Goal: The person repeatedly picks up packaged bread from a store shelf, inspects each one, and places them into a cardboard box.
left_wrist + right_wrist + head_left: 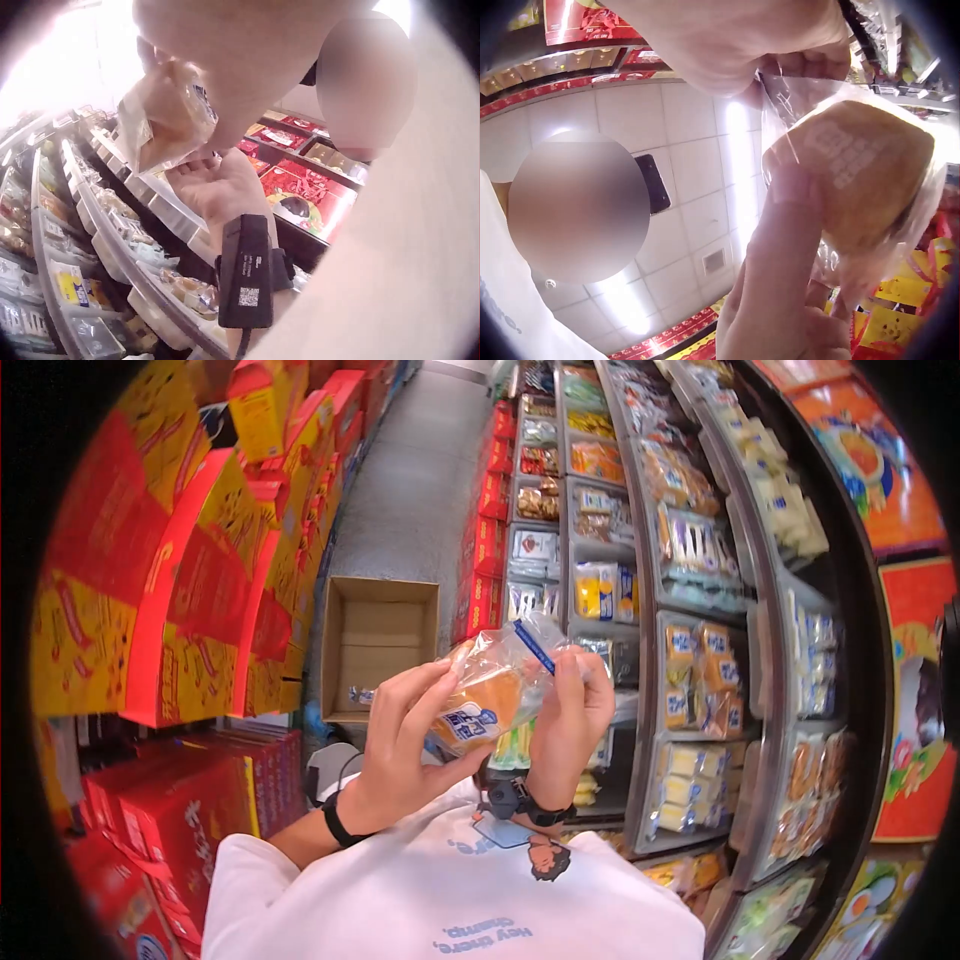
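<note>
A clear plastic bag holding a golden-brown bread (490, 700) with blue and white lettering is held up in front of the white shirt. My left hand (405, 725) grips it from the side, thumb across the face of the bag, as the right wrist view of the bread (862, 172) also shows. The right hand (572, 720) pinches the gathered end of the bag beside a blue strip (533, 645). In the left wrist view the right palm (225, 187) shows below the packaged bread (169, 120).
An open cardboard box (428, 650) stands on the grey floor (420, 470) ahead, a small wrapped item (360, 694) in its near corner. Red and yellow cartons (200, 590) are stacked along the left. On the right run tiered bins (650, 660) of packaged snacks.
</note>
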Demonstrator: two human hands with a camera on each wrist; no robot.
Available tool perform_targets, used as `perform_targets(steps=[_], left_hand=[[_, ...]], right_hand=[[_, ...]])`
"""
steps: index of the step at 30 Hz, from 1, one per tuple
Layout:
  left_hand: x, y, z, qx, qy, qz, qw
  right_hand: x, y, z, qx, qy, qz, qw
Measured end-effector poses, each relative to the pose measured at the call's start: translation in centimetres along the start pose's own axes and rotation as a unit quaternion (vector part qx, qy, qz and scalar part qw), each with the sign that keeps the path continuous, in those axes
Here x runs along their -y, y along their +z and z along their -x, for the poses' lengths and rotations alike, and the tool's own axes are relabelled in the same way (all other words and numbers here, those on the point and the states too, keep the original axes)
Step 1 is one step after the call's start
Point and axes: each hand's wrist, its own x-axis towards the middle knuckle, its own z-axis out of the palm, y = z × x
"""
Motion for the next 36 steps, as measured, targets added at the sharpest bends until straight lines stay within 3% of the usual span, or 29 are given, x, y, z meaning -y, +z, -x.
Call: perform_targets(steps=[7,10,13,18,21,25,28,32,36], left_hand=[[0.1,-2.2,0.1,-0.037,-0.009,-0.02,0.999],[0.3,-2.6,0.2,-0.067,-0.031,-0.005,0.997],[-0.1,-2.7,-0.4,-0.088,-0.066,0.043,0.993],[-0.8,-2.8,-0.2,-0.133,-0.095,0.04,0.986],[-1.0,-2.7,0.1,-0.164,-0.099,0.044,0.98],[-0.7,-2.1,0.3,-0.196,-0.082,0.049,0.976],[-0.1,-1.3,0.2,-0.225,-0.058,0.051,0.971],[0.2,-0.3,0.0,-0.243,-0.047,0.051,0.968],[0.2,-0.2,-0.3,-0.233,-0.048,0.043,0.97]], right_hand=[[-0.1,1.0,-0.4,0.075,-0.014,0.049,0.996],[0.4,1.8,0.0,0.045,0.041,0.097,0.993],[-0.2,2.1,-0.4,0.093,0.009,0.059,0.994],[0.0,2.1,0.1,0.122,0.029,0.064,0.99],[1.1,3.3,1.2,0.16,0.022,-0.015,0.987],[2.5,5.0,2.8,0.164,0.047,-0.024,0.985],[1.5,4.7,2.9,0.17,-0.039,0.055,0.983],[1.4,4.2,2.6,0.234,-0.044,0.075,0.968],[1.5,4.4,2.6,0.216,-0.057,0.105,0.969]])
